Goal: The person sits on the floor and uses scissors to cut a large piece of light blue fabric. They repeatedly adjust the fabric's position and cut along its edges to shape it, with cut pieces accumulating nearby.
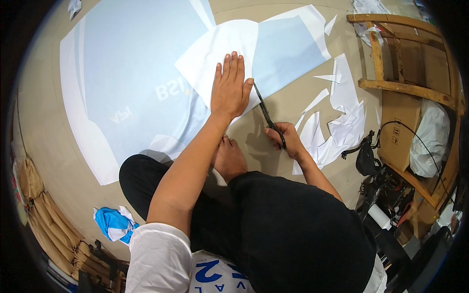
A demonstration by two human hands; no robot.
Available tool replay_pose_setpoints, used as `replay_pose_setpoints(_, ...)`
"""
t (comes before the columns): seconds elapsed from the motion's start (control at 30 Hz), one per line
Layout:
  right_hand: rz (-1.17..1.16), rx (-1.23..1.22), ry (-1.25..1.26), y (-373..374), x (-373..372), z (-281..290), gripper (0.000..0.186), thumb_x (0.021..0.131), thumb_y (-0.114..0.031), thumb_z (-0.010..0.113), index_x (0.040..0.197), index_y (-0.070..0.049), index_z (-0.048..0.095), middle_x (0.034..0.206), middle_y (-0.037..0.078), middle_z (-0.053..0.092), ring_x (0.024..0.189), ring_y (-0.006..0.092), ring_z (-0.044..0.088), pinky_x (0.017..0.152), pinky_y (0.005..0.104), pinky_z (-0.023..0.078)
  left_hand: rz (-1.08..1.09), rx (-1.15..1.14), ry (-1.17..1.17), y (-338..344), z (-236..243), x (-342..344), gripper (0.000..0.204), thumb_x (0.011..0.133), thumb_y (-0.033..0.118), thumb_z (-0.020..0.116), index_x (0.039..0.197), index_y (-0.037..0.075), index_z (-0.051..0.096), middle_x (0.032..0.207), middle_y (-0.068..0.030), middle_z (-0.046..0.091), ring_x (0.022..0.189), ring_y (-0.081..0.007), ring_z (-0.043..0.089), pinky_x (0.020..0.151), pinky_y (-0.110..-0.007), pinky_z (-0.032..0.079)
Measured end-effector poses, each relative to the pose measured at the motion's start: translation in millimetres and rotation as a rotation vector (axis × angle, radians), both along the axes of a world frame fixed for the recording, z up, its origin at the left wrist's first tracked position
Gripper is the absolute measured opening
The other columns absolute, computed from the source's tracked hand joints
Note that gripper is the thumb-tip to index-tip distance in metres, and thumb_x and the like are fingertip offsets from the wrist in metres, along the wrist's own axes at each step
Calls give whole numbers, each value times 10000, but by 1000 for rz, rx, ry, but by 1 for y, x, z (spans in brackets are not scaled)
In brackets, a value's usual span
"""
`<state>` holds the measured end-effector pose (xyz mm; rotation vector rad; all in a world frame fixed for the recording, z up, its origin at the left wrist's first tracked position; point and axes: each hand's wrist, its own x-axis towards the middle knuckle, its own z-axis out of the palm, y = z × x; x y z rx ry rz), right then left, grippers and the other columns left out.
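Observation:
My left hand (229, 93) lies flat, fingers stretched out, pressing on a white piece of cloth (207, 49). That piece joins or overlaps a pale blue cloth panel (288, 49) with a white border. In my right hand (289, 139) is a pair of dark scissors (265, 111), its fingers wrapped round the handles. The scissor tips reach the cloth's lower edge, just right of my left hand; how far the blades are parted is hard to make out. A larger pale blue and white cloth (132, 53) with faint reversed lettering spreads out to the left.
White offcuts (344, 122) lie on the tiled floor (254, 134) to the right. Beyond them stand a wooden rack (415, 88), a cardboard box (398, 129) and a black cable. My bare foot (229, 158) is close below the cloth. A blue-and-white cloth bundle (115, 224) sits lower left.

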<state>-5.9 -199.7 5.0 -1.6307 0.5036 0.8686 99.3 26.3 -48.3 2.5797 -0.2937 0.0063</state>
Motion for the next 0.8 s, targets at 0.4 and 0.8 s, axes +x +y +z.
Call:
replay_pose_setpoints(0.4,-56,51,3,6,-6,-3,395,996,-319,826,750,-56,664,608,-5,565,495,98,531,462,282,393,4,-4,-2,0,-2,0,659,1161,346,365,1696,-38,318,1779,-247,302,1673,-411,228,1369,-555,154)
replay_pose_setpoints(0.8,-44,32,-5,6,-10,-8,382,1001,-310,823,763,-52,673,612,-5,582,489,94,540,453,276,389,2,39,2,1,-3,1,702,1174,418,347,1713,-28,292,1793,-228,282,1684,-384,212,1376,-535,141)
